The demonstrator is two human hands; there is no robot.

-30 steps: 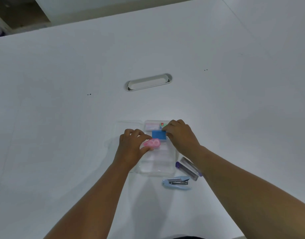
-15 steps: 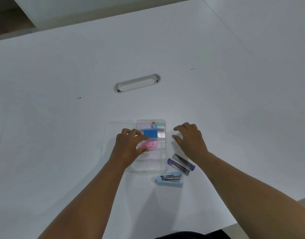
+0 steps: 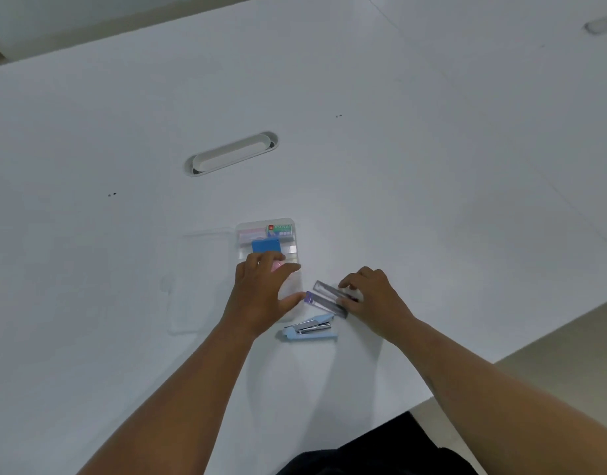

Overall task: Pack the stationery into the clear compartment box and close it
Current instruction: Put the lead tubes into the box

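The clear compartment box (image 3: 241, 231) lies on the white table with its lid (image 3: 199, 282) folded out flat to the left. Inside sit a staples packet (image 3: 280, 229), a pale pink-white item (image 3: 252, 233), a blue block (image 3: 266, 246) and a pink item (image 3: 278, 265) half hidden under my fingers. My left hand (image 3: 264, 296) rests over the near part of the box, fingers spread. My right hand (image 3: 374, 301) pinches two clear lead cases with purple caps (image 3: 326, 298) lying just right of the box. A light blue stapler (image 3: 310, 329) lies below them.
An oval cable slot (image 3: 232, 153) is set in the table beyond the box. The table's near right edge (image 3: 501, 358) runs diagonally close to my right forearm. A dark garment (image 3: 381, 454) shows at the bottom.
My right hand left the blue block in the box, moved right and toward me, and closed its fingers on the lead cases. My left hand slid down over the box.
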